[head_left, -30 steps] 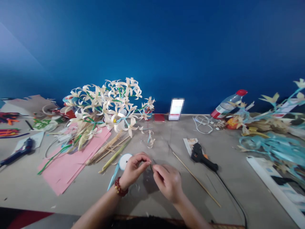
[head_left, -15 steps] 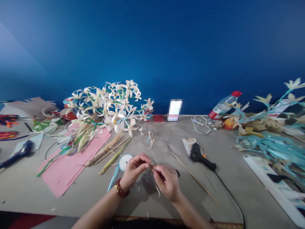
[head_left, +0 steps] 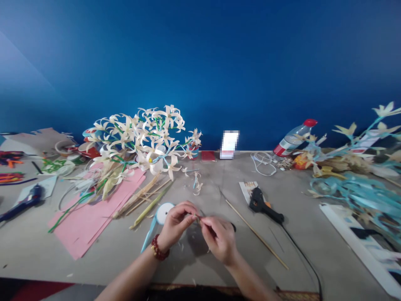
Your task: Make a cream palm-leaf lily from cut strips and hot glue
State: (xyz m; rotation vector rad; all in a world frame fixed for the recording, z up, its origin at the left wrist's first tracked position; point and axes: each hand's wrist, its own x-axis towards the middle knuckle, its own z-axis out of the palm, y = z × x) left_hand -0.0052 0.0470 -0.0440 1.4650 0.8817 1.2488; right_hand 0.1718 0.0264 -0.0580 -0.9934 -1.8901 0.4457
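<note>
A thin, narrow strip, brownish and slightly paler in places, sits pinched at the fingertips of the left hand and right hand, raised above the table. Only a short length shows in the small gap between the hands, slanting down toward the right; fingers cover the rest, so its full shape is hidden.

The light is moderate; soft shadow lies under the hands, and the blue ribbons (near right edge) look blurred.
</note>
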